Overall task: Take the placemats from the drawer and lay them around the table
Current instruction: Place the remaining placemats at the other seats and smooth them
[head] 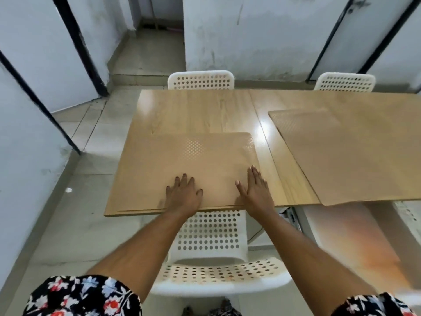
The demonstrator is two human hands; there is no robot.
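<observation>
The tan placemat lies flat on the wooden table, right under your hands, at the near edge. Your left hand and right hand press on it open-palmed, gripping nothing. A second placemat lies beyond your right hand, overhanging the near edge. A white perforated chair sits below your wrists.

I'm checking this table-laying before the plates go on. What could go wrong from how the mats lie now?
1. The right placemat lies skewed and its near corner overhangs the table edge; a brush past could pull it off.
2. The near placemat, under the flat left hand and right hand, reaches the front edge; more sliding could push it over.
3. The chair stands between person and table, so leaning is awkward.
</observation>
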